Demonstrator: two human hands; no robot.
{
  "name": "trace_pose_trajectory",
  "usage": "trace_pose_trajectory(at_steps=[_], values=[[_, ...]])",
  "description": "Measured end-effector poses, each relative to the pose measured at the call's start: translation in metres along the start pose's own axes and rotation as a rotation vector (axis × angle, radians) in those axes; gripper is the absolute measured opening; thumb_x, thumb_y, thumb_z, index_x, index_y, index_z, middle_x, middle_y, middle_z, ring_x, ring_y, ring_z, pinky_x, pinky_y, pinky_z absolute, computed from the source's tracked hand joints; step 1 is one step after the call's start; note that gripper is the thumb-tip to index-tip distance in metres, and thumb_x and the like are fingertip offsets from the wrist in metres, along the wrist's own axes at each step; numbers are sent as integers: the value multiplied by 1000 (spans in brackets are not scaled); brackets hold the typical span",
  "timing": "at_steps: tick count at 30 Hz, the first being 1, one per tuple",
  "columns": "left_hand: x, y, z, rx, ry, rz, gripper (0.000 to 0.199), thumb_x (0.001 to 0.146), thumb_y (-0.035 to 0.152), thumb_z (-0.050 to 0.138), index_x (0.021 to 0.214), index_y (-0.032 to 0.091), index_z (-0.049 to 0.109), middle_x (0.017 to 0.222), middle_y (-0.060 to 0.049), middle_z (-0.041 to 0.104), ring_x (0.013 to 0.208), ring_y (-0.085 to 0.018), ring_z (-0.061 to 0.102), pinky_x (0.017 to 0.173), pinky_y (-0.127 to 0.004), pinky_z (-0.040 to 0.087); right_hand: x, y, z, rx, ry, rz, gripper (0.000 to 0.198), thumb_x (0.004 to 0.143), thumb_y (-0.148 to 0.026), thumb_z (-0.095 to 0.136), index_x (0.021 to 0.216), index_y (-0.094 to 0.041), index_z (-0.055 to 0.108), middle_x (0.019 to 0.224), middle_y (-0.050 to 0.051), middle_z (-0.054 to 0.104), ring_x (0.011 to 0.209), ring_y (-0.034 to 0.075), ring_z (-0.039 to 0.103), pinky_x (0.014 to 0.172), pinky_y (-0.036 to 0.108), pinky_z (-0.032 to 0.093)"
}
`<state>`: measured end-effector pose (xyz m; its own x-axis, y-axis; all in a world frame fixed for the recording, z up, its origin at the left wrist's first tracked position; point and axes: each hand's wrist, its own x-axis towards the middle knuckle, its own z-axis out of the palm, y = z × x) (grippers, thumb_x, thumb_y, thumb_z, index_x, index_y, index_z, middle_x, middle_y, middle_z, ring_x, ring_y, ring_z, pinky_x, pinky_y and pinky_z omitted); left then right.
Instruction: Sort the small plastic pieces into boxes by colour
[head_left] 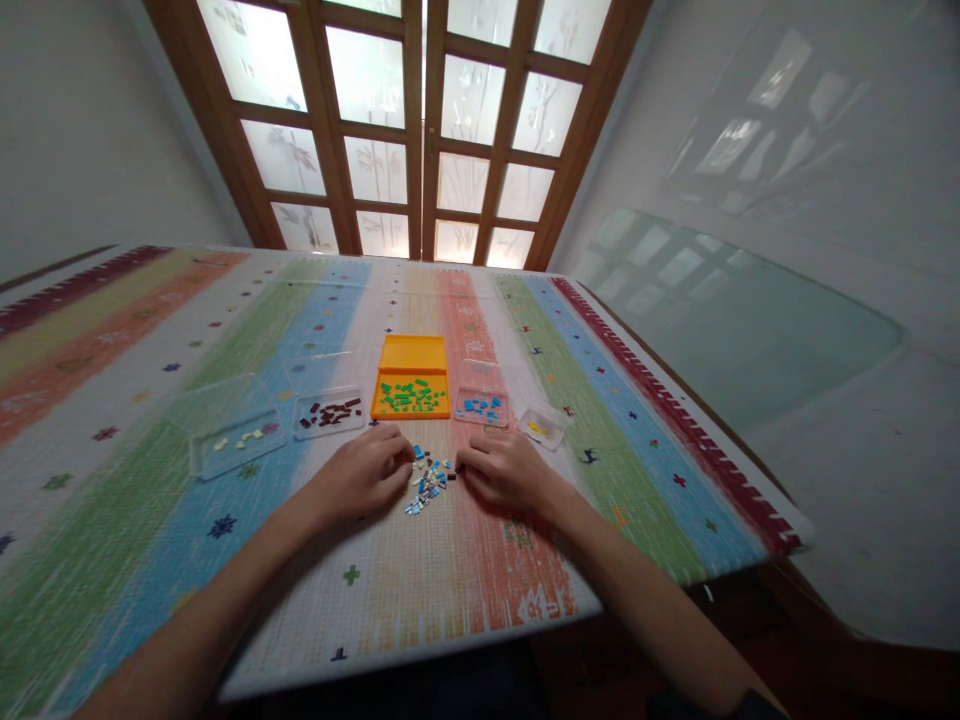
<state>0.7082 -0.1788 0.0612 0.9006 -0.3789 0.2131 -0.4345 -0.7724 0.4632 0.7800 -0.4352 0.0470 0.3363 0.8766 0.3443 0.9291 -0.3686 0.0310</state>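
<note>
A small pile of mixed toy bricks (429, 484), mostly light blue, grey, cream and brown, lies on the striped cloth between my hands. At its left edge is my left hand (371, 468), fingers curled together, close to a blue brick (418, 452). My right hand (504, 468) rests on the opposite side with its fingers pinched, and a dark brown brick (451, 477) lies by the fingertips. Whatever either pinch holds is too small or hidden to make out. Behind the pile, an orange case (412, 352) with its lid raised contains green bricks (411, 396).
Left of the case are clear boxes with brown bricks (330, 413) and cream bricks (244, 438). To its right, one box has blue bricks (481, 407) and a smaller tray holds yellow pieces (537, 427). The striped tablecloth (420, 600) ends at the near edge.
</note>
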Motion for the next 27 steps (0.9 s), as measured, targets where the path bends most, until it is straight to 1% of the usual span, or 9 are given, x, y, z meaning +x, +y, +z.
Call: trace_pose_trajectory(at_steps=[4, 10, 16, 22, 27], values=[[-1, -1, 2, -18, 4, 5, 16, 92, 22, 50, 89, 19, 65, 86, -6, 65, 79, -20, 59, 72, -32, 48, -1, 1, 0, -3, 28, -11, 21, 95, -19, 50, 80, -18, 64, 70, 2, 60, 62, 14, 43, 61, 34, 23], [-5, -5, 0, -23, -26, 17, 23, 96, 22, 45, 92, 19, 67, 91, -7, 65, 85, -21, 61, 77, -33, 49, -4, 1, 2, -1, 48, 3, 19, 94, -19, 52, 78, -18, 63, 70, 2, 60, 62, 14, 43, 60, 34, 20], [-7, -6, 2, 4, 3, 40, 23, 94, 17, 44, 95, 17, 67, 93, -8, 65, 86, -21, 61, 78, -34, 50, -3, 1, 2, 15, 36, 14, 20, 94, -18, 51, 79, -18, 63, 70, 1, 59, 63, 14, 44, 60, 33, 21], [-6, 2, 5, 19, 39, 60, 23, 93, 17, 46, 94, 17, 69, 94, -8, 62, 88, -21, 60, 80, -35, 50, -3, 0, 1, 20, 42, 25, 20, 94, -17, 51, 77, -18, 62, 70, 2, 60, 62, 14, 44, 60, 33, 21], [-5, 6, 6, 11, 49, 71, 21, 97, 23, 50, 98, 17, 71, 96, -9, 63, 89, -21, 58, 81, -35, 49, -3, -1, 1, 32, 29, 26, 20, 94, -17, 51, 78, -18, 62, 70, 2, 59, 62, 14, 44, 61, 33, 23]])
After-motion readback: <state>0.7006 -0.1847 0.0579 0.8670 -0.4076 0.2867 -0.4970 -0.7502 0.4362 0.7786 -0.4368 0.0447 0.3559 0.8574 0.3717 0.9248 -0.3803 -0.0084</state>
